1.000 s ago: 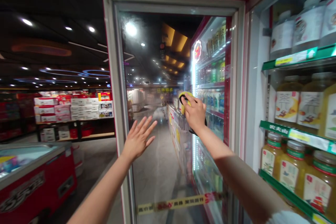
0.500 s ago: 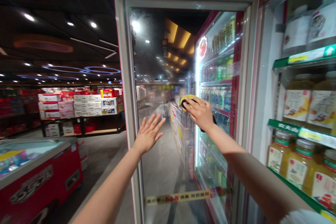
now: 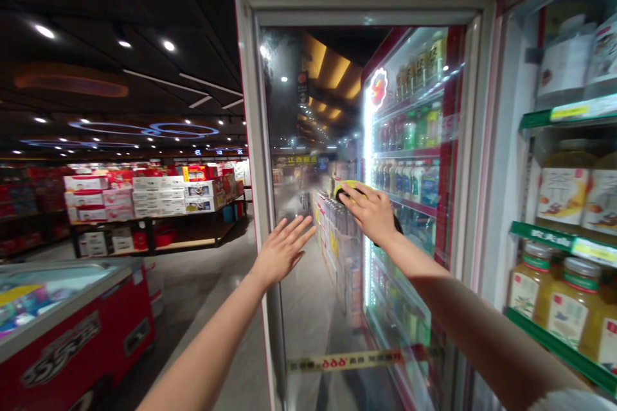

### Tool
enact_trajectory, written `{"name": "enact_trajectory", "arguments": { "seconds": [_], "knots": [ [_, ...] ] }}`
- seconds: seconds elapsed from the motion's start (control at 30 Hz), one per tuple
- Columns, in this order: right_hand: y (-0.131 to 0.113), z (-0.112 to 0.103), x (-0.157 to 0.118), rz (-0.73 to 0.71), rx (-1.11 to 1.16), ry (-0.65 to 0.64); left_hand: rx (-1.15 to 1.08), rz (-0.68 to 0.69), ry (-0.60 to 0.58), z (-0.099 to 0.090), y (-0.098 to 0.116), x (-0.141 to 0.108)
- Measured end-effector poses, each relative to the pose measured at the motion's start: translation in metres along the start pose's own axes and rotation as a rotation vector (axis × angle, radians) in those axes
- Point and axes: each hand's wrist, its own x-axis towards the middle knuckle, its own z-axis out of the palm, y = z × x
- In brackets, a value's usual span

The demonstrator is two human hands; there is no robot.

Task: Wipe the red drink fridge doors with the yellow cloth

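Observation:
In the head view, an open glass cooler door (image 3: 250, 141) stands in front of me. My right hand (image 3: 373, 215) is closed over a yellow-and-black cleaning pad (image 3: 343, 190) against the glass. A dark part of it shows behind my wrist; the rest is covered by my fingers. My left hand (image 3: 283, 250) is at the door's left side, fingers stretched out and holding nothing. Whether its palm touches the glass or the frame, I cannot tell. A yellow printed strip (image 3: 347, 360) runs across the lower glass.
Right of the door, cooler shelves hold bottled drinks (image 3: 571, 295) behind green price rails (image 3: 542, 236). A red chest freezer (image 3: 96, 340) stands at lower left. Farther back, a display table carries stacked boxes (image 3: 159, 196). Lit drink shelves (image 3: 405, 173) appear in the glass.
The door and cooler shelves sit farther right and slightly lower in view. My left hand has shifted right with the door; my right hand, still on the pad, has shifted slightly right.

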Motion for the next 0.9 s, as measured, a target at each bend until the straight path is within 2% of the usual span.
{"name": "enact_trajectory", "arguments": {
  "seconds": [0.1,0.2,0.27,0.33,0.43,0.53,0.6,0.67,0.77,0.83,0.9],
  "knots": [
    [0.000,0.001,0.011,0.174,-0.010,0.061,0.015,0.004,0.015,-0.002,-0.007,-0.010],
    [-0.024,0.010,0.038,0.264,-0.007,0.118,0.039,0.001,0.041,0.000,-0.006,-0.015],
    [-0.042,0.016,0.047,0.191,-0.001,0.106,0.051,0.009,0.046,0.001,-0.004,-0.017],
    [-0.053,0.019,0.043,0.044,0.006,0.068,0.061,0.006,0.036,-0.001,-0.004,-0.019],
    [-0.051,0.018,0.029,-0.122,0.018,0.022,0.064,-0.022,0.006,-0.004,-0.005,-0.027],
    [-0.048,0.017,0.033,-0.057,0.011,0.056,0.057,-0.024,-0.019,-0.006,-0.008,-0.033],
    [-0.058,0.020,0.047,0.047,0.006,0.097,0.060,-0.010,-0.029,-0.005,-0.010,-0.036],
    [-0.073,0.024,0.061,0.073,0.018,0.106,0.070,-0.007,-0.035,-0.004,-0.010,-0.038],
    [-0.091,0.029,0.068,-0.128,0.048,0.045,0.087,-0.023,-0.035,-0.002,-0.010,-0.041],
    [-0.091,0.030,0.069,-0.279,0.056,0.007,0.093,-0.035,-0.028,-0.002,-0.009,-0.044],
    [-0.087,0.028,0.073,-0.324,0.050,0.005,0.095,-0.039,-0.024,-0.002,-0.008,-0.046]
  ]
}}
